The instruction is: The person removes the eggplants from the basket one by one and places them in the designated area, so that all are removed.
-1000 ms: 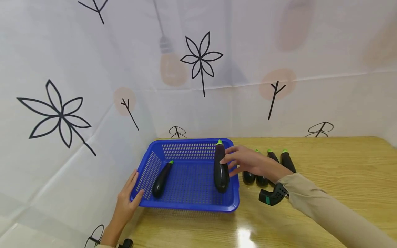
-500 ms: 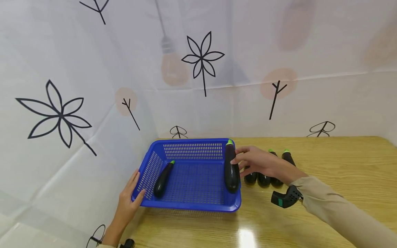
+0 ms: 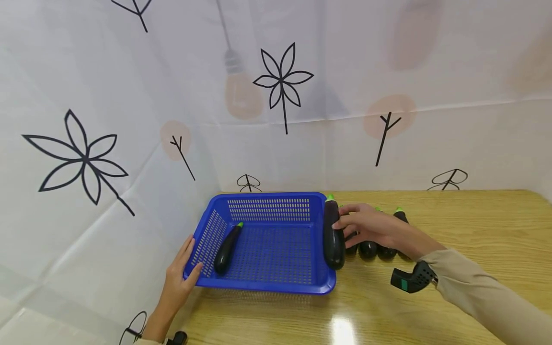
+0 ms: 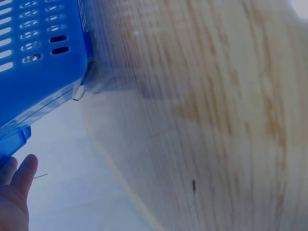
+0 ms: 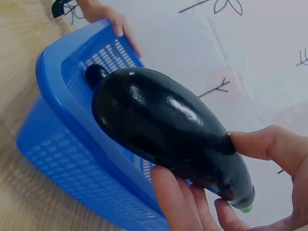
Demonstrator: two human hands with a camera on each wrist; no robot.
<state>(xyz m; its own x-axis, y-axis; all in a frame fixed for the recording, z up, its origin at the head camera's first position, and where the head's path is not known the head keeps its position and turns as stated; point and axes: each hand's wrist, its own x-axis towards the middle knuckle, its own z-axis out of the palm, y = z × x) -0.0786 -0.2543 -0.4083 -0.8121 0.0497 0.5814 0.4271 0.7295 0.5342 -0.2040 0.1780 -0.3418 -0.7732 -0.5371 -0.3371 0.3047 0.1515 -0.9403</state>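
My right hand [image 3: 345, 223] grips a dark purple eggplant [image 3: 333, 235] near its green-tipped stem end. The eggplant hangs over the right rim of a blue perforated basket [image 3: 263, 286]. In the right wrist view the thumb and fingers of that right hand [image 5: 202, 161] curl round the glossy eggplant [image 5: 163, 120] above the basket [image 5: 53, 62]. A second eggplant [image 3: 226, 248] lies inside the basket at its left side. My left hand [image 3: 178, 275] rests with straight fingers against the basket's front left corner; its fingertips [image 4: 17, 185] show beside the blue wall [image 4: 38, 72].
A row of more eggplants [image 3: 379, 249] lies on the wooden table [image 3: 474, 225] just right of the basket, partly behind my right hand. A white patterned sheet [image 3: 108, 158] hangs behind and to the left. The table's right half is bare wood.
My right hand has carried the eggplant to the right, from inside the basket to over its right rim. The left hand and the basket have stayed put.
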